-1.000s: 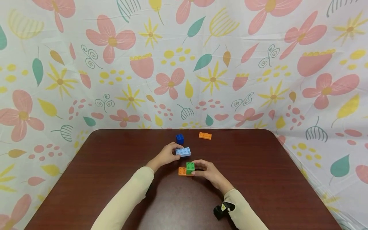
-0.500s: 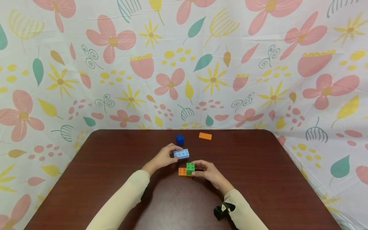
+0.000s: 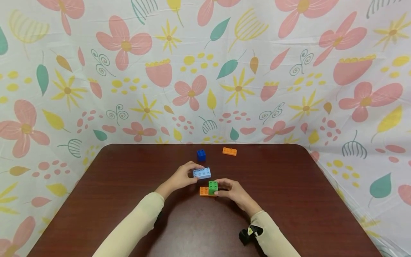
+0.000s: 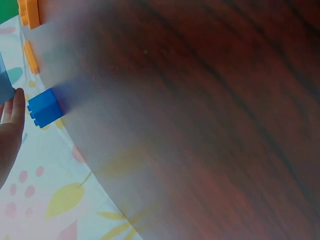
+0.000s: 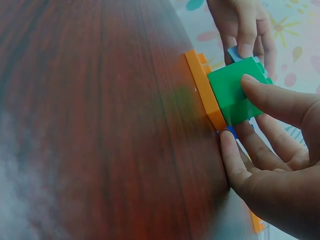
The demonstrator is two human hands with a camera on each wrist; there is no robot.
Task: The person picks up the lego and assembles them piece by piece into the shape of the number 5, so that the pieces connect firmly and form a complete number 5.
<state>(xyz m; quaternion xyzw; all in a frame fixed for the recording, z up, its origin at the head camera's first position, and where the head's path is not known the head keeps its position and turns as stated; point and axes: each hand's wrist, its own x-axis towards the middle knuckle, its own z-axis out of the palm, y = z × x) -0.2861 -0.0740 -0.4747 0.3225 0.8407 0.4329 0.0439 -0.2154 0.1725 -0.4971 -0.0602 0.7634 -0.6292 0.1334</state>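
My left hand (image 3: 182,176) pinches a light blue toy building brick (image 3: 202,173), two studs by several, between thumb and fingers. In the left wrist view only part of that brick (image 4: 5,86) shows at the edge. Nearer to me, my right hand (image 3: 236,193) grips a green square brick (image 3: 213,187) from its right side. The green brick sits on the right half of an orange flat brick (image 3: 203,191), leaving studs bare on the left. In the right wrist view the thumb lies on the green brick (image 5: 232,92), and another fingertip is right by the orange brick's end.
A dark blue brick (image 3: 201,155) stands behind the left hand. Farther back, close to the brown table's (image 3: 273,178) rear edge, lies another orange flat brick (image 3: 229,151). A flower-patterned cloth (image 3: 205,53) hangs behind the table.
The left hand has drawn the light blue brick slightly left and toward me, away from the dark blue brick. My right hand and the green and orange bricks have stayed put.
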